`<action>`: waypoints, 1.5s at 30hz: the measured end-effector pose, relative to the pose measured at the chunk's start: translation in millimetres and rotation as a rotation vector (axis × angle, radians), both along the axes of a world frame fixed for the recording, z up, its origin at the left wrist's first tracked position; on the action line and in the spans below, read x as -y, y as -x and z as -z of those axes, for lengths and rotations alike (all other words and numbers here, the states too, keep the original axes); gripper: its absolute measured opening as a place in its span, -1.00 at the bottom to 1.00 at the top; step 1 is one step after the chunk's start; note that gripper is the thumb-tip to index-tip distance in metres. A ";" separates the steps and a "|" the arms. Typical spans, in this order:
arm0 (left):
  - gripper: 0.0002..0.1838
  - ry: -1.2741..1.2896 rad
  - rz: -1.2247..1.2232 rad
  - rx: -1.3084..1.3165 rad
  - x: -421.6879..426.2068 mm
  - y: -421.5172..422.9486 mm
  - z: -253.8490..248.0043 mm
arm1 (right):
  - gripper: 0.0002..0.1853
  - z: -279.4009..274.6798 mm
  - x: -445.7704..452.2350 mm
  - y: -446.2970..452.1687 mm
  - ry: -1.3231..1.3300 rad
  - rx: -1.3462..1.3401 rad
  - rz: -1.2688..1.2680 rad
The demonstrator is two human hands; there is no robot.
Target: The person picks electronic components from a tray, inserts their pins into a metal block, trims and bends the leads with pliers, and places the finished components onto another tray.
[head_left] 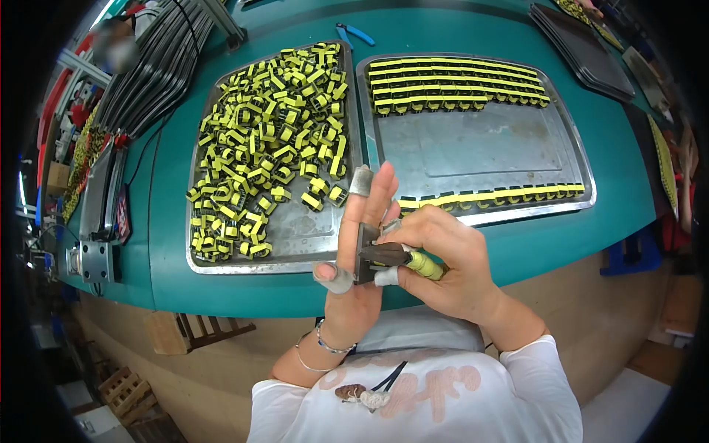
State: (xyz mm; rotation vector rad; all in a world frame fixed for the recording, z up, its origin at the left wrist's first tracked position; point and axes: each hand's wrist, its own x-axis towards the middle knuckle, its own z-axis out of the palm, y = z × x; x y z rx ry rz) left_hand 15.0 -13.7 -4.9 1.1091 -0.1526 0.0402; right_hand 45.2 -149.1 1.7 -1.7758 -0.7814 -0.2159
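My left hand (348,244) is turned palm up, its thumb and two fingers stretched out. Grey wraps cover its thumb tip and one fingertip. A dark rectangular block (365,255) stands against this hand; whether the left hand carries any of its weight is unclear. My right hand (450,255) is closed around a hand tool (422,263) with a yellow-green wrapped handle and dark pointed jaws. Those jaws are beside the block, and the wrapped right thumb and finger tips are close to it. The remaining left fingers are mostly hidden.
A metal tray (295,258) holds a loose heap of small yellow-and-black parts (266,140). Right of it, another tray (480,140) carries similar parts in rows (450,81). Blue-handled cutters (358,34) lie behind. Stacked dark trays (583,55) are at far right.
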 end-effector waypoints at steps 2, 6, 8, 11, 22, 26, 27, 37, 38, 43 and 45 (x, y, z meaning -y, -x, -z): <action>0.22 0.004 0.033 -0.005 -2.0 0.6 3.3 | -0.63 2.7 -0.5 -0.3 0.000 -0.002 -0.009; 0.18 -0.078 0.064 0.018 -5.7 0.8 5.4 | -0.63 3.8 -0.4 5.7 0.019 0.002 0.020; 0.15 -0.031 0.132 -0.018 -8.6 0.7 3.4 | -0.63 0.0 -0.7 6.2 0.051 0.024 0.020; 0.12 0.187 0.204 -0.165 -7.3 0.8 -4.8 | -0.61 -8.2 4.8 1.5 0.125 0.112 -0.005; -0.45 -0.165 0.157 -0.073 -25.3 -0.2 7.6 | -0.58 -0.2 4.9 -2.5 0.184 0.504 -0.030; -0.62 -0.870 -0.391 0.081 -46.8 -12.0 -16.4 | -0.49 -25.5 14.3 -11.4 0.184 0.310 0.087; -0.65 -1.259 -0.559 0.220 -57.9 -16.8 -14.4 | -0.52 -29.5 15.5 -22.3 0.212 0.252 0.122; -0.48 -1.419 -0.474 0.059 -77.5 -20.0 5.4 | -0.77 -1.6 -6.7 -126.1 0.511 0.127 0.156; -0.49 -1.373 -0.480 0.058 -78.3 -20.6 3.7 | -0.78 0.9 -8.8 -128.7 0.539 0.130 0.153; -0.58 -0.857 -0.466 -0.029 -83.3 -20.2 4.4 | -0.79 12.3 -15.5 -140.6 0.561 0.257 0.188; -0.60 -0.369 -0.300 -0.123 -81.9 -23.0 -0.7 | -0.78 11.3 -15.4 -142.9 0.607 0.303 0.217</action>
